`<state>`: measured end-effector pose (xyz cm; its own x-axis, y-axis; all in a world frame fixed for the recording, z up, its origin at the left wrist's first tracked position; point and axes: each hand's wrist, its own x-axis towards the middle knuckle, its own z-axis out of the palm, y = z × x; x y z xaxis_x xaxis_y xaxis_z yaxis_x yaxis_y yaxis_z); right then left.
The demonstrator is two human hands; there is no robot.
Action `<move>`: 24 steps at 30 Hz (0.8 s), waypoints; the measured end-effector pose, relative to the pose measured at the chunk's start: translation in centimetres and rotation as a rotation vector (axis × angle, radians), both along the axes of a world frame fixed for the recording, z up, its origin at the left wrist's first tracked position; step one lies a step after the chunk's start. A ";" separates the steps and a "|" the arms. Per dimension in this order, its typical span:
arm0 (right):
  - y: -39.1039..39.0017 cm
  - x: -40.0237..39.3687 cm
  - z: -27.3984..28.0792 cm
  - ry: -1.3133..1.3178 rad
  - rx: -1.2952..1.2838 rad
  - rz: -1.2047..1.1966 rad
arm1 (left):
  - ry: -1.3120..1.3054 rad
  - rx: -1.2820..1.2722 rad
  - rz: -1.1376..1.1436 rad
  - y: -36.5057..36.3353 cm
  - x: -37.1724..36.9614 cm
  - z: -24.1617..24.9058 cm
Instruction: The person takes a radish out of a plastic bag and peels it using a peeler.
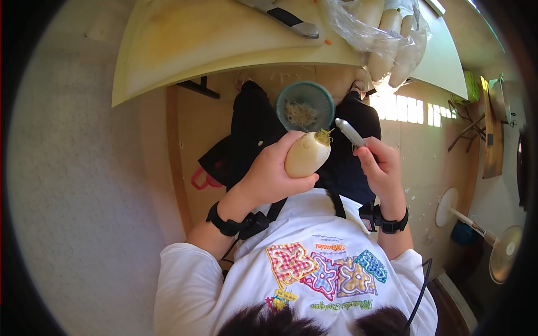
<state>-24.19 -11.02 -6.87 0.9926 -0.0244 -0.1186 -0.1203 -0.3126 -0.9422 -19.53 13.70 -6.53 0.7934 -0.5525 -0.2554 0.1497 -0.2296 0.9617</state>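
My left hand (273,171) is wrapped round a white radish (307,157), its green-brown stem end turned up and away from me. In my right hand (381,169) is a silver-grey peeler (350,133), gripped between thumb and fingers. The peeler's tip points toward the radish's top, with a small gap between them. Below and beyond both hands, a teal bin (319,96) stands on the floor between my feet, with pale peelings (301,113) inside it.
A table (224,47) spans the far side. On it lie a knife (288,21) and a clear plastic bag (358,33) with several white radishes (389,47). A fan (504,255) stands at the right, near folding legs (469,120). A wall (78,185) runs along the left.
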 end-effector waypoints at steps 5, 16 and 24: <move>1.5 0.1 1.8 -0.148 -0.057 0.149 | -0.116 0.034 0.013 -0.3 0.0 -0.2; 2.6 0.3 2.7 -0.212 -0.241 0.256 | -0.266 0.142 0.067 0.0 -0.4 0.1; 3.2 0.1 2.4 -0.229 -0.225 0.211 | -0.312 0.189 0.089 0.3 -0.5 0.6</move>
<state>-24.06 -7.79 -4.44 0.9788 0.1833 0.0920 0.1746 -0.5098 -0.8424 -20.05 13.96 -5.89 0.8918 -0.4445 -0.0846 -0.1168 -0.4067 0.9061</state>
